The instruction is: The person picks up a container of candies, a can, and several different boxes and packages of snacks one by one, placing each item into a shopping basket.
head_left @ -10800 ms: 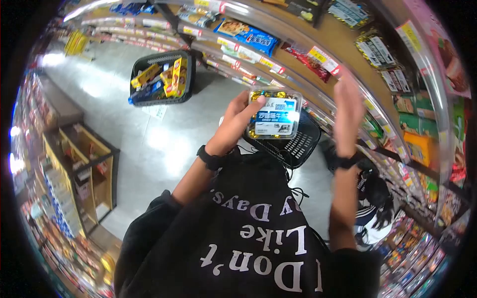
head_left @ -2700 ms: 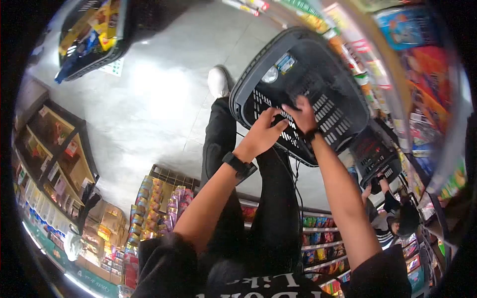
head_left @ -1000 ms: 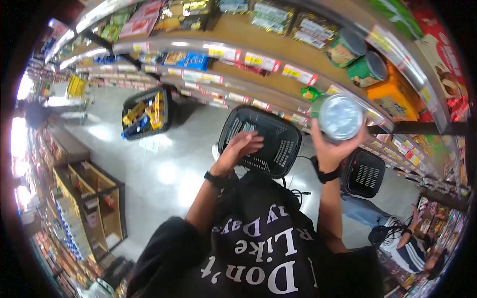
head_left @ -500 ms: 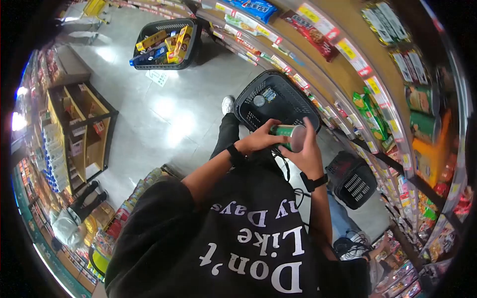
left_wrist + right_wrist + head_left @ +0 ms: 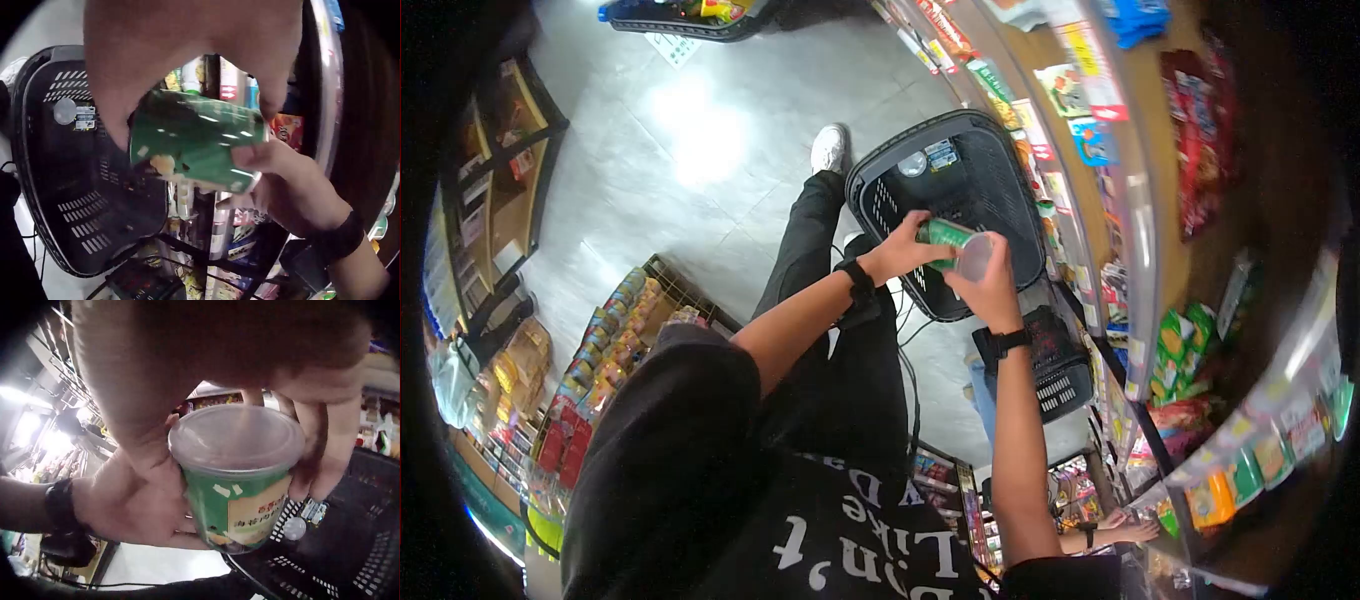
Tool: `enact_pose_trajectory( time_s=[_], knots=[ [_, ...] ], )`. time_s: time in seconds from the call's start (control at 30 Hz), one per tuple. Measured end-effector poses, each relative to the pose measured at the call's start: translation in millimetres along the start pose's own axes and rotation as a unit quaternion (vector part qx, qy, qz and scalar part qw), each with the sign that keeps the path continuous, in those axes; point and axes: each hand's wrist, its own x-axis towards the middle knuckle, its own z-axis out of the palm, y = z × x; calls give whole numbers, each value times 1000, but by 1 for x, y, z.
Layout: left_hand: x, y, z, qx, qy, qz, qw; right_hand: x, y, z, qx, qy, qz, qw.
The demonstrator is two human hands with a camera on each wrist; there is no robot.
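A green tub with a clear plastic lid (image 5: 947, 236) is held tilted between both hands, over the near side of a black shopping basket (image 5: 990, 175). My left hand (image 5: 897, 252) grips the tub's base end; in the left wrist view its thumb and fingers span the green tub wall (image 5: 194, 140). At the lid end, my right hand (image 5: 992, 295) grips the tub, its fingers around the rim as the right wrist view shows. Inside the basket, at its far end, lie a round clear-topped container (image 5: 912, 163) and a pack with a blue-and-white label (image 5: 942, 154).
Snack shelves (image 5: 1135, 190) run along the right, close beside the basket. Behind it stands a second black basket (image 5: 1050, 370), near another person's arm (image 5: 1100, 538). A basket of yellow packs (image 5: 690, 30) sits at the top edge. Dark cables (image 5: 908, 370) hang by my legs.
One second ago my right hand alone held the tub near the shelf; the left then took hold too. Both hands have since brought it over the basket. Much earlier, my left hand held a dried-beef box.
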Motion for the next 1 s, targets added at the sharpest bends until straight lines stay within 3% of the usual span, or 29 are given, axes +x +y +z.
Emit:
enact_pose_trajectory(
  time_s=[0.07, 0.1, 0.17, 0.23, 0.27, 0.3, 0.37, 0.5, 0.57, 0.6, 0.63, 0.8, 1.0],
  knots=[
    [34, -23, -9, -1, 83, -20, 996, 35, 32, 34, -22, 13, 74, 997],
    [64, -61, -17, 47, 151, 3, 987, 59, 48, 50, -39, 23, 104, 994],
    [117, -101, -43, 114, 120, -42, 985, 104, 75, 87, -109, 0, 205, 973],
    [135, -106, -60, 21, 123, -49, 991, 143, 121, 131, -140, -33, 256, 956],
    [139, -104, -69, -18, 112, -41, 993, 162, 117, 148, -160, -40, 333, 929],
    [150, -112, -78, 36, 128, -53, 990, 173, 146, 171, -151, -22, 288, 946],
    [162, -124, -88, 22, 94, -19, 995, 200, 151, 195, -168, -45, 353, 919],
    [157, -106, -92, -26, 30, -37, 999, 221, 177, 242, -218, -19, 350, 911],
    [154, -104, -92, -112, 38, -11, 993, 228, 194, 254, -196, -57, 316, 927],
    [156, -104, -96, -95, 27, -18, 995, 226, 197, 262, -214, -24, 278, 936],
    [156, -96, -97, -92, 19, -31, 995, 227, 197, 266, -230, 9, 237, 944],
    [150, -83, -101, -87, 10, -67, 994, 243, 195, 263, -132, -45, 346, 928],
    [150, -85, -103, -36, -11, -68, 997, 242, 211, 276, -177, 19, 299, 938]
  ],
)
